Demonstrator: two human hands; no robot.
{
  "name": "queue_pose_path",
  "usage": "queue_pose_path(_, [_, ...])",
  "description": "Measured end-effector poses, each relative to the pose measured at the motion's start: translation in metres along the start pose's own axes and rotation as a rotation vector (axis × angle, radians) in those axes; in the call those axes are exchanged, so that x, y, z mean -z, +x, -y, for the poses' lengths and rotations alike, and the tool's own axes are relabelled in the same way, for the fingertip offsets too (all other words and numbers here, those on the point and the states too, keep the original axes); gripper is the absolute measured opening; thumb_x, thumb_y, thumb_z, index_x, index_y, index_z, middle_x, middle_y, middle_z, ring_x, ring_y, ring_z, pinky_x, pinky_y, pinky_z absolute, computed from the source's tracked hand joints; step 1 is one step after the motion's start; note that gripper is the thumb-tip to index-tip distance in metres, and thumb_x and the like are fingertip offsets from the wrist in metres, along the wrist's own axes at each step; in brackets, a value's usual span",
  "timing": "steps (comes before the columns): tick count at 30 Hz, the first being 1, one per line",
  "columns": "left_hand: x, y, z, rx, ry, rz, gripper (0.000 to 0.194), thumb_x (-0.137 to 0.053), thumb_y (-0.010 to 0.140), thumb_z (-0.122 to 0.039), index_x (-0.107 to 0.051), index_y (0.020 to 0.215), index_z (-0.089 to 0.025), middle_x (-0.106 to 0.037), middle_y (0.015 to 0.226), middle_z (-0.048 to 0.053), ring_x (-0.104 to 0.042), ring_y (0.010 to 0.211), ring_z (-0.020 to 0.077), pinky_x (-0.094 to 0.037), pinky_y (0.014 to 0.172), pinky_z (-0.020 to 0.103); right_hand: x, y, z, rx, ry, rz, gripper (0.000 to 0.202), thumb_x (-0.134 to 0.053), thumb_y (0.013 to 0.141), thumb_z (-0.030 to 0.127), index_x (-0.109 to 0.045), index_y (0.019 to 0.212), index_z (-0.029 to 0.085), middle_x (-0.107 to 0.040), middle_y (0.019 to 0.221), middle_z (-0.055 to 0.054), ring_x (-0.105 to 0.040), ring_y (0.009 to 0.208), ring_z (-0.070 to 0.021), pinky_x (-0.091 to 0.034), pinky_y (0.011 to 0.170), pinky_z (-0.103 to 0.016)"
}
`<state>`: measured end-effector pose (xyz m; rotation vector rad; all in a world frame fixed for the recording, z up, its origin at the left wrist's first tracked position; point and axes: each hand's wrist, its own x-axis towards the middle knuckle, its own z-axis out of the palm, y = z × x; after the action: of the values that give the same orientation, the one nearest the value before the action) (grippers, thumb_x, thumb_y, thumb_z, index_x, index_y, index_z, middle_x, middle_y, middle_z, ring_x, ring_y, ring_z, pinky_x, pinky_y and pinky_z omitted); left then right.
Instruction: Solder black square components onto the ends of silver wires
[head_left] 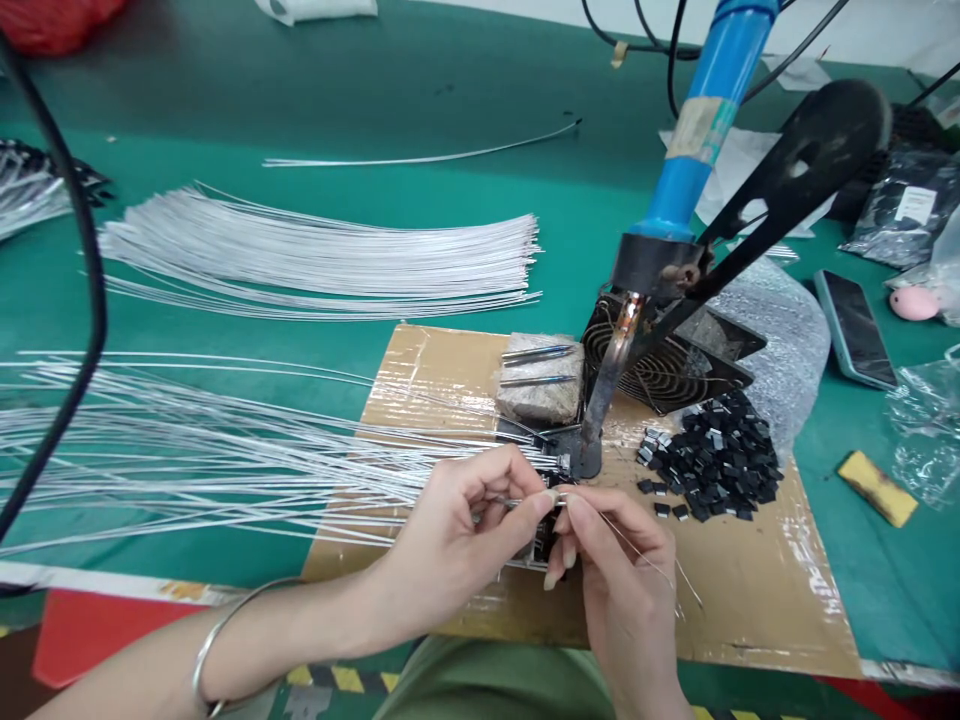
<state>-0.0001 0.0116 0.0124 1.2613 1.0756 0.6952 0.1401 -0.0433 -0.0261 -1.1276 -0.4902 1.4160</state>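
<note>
Grip: both hands meet at the near middle of the bench in the head view, thumb and forefinger of each pressed together on thin wires.
Left hand: comes in from the near left, its fingertips just beside those of the other hand; a silver bangle circles the wrist.
Right hand: pinches at the same spot from the right; loose wire ends trail past it toward the near right.
Wires near the hands: many white wires fan out to the left, their right ends gathered just beyond the fingers; what holds them there is partly hidden by the hands.
Cardboard: lies beneath the hands on the green bench top.
Blue-handled iron: leans over the far right of the hands, its bent metal tip pointing down beside a grey block that carries slim metal bits.
Fan: black, tilted, right of the iron's tip.
Black pieces: a heap on the cardboard, right of the hands.
Far left: a thick white bundle lies crosswise, a single dark-tipped wire beyond it.
Right side: bubble wrap behind the heap, then a phone and, nearer, a yellow sponge with dark marks.
</note>
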Motion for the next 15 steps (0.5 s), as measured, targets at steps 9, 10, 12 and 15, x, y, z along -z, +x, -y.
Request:
queue_pose_path(9, [0.001, 0.000, 0.003, 0.013, 0.007, 0.030, 0.022, -0.058, 0.094, -0.027, -0.060, 0.074, -0.017, -0.066, 0.063, 0.001, -0.053, 0.055, 0.0103, -0.037, 0.049, 0.020, 0.005, 0.002, -0.002, -0.027, 0.058, 0.052, 0.011, -0.083, 0.087, 0.035, -0.085, 0.087, 0.024, -0.069, 0.066, 0.003, -0.062, 0.048, -0.0067, -0.056, 0.045, -0.015])
queue_pose_path(10, [0.001, 0.001, 0.003, 0.013, 0.012, 0.028, 0.023, -0.058, 0.094, -0.028, -0.060, 0.074, -0.017, -0.065, 0.063, 0.001, -0.052, 0.055, 0.0104, -0.037, 0.049, 0.021, 0.006, 0.002, -0.002, -0.035, 0.065, 0.071, 0.011, -0.082, 0.087, 0.035, -0.085, 0.088, 0.024, -0.069, 0.067, 0.003, -0.063, 0.048, -0.0065, -0.056, 0.045, -0.014])
queue_pose_path(12, [0.002, 0.000, 0.004, 0.019, 0.025, 0.028, 0.024, -0.058, 0.094, -0.031, -0.060, 0.075, -0.017, -0.062, 0.062, 0.000, -0.048, 0.055, 0.0104, -0.035, 0.049, 0.022, 0.010, 0.004, 0.000, -0.073, 0.081, 0.093, 0.010, -0.082, 0.087, 0.033, -0.084, 0.087, 0.024, -0.070, 0.068, 0.002, -0.062, 0.049, -0.0059, -0.056, 0.046, -0.013])
queue_pose_path(15, [0.003, -0.001, 0.004, 0.054, 0.058, 0.044, 0.025, -0.059, 0.093, -0.035, -0.061, 0.075, -0.016, -0.055, 0.061, -0.001, -0.041, 0.054, 0.0105, -0.030, 0.048, 0.023, 0.015, 0.007, 0.007, -0.152, 0.073, 0.147, 0.011, -0.083, 0.086, 0.032, -0.084, 0.084, 0.022, -0.070, 0.068, 0.002, -0.061, 0.046, -0.0055, -0.056, 0.044, -0.013])
